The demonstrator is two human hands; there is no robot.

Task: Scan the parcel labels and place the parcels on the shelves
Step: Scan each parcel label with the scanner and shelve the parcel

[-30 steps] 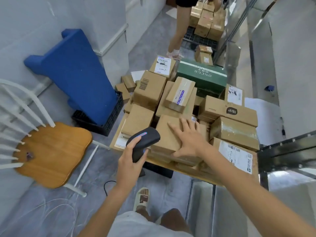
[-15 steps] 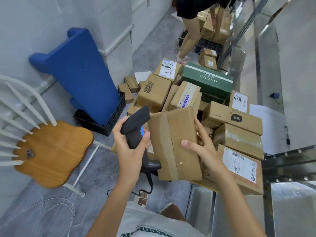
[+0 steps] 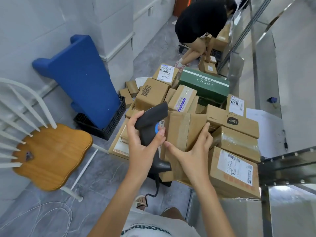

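Fingers (image 3: 204,134) of the right hand (image 3: 193,151) are curled round a taped brown cardboard parcel (image 3: 184,129); just left, a dark handheld barcode scanner (image 3: 150,124) is gripped by the left hand (image 3: 142,147).

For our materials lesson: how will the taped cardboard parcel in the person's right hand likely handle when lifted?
The parcel probably stays stiff: its taped faces look flat. It seems fairly light, since the right hand alone holds it. The glossy tape may be slightly slippery.

Chair (image 3: 51,154) left of parcel pile (image 3: 213,117); shelf (image 3: 282,168) apparently right.
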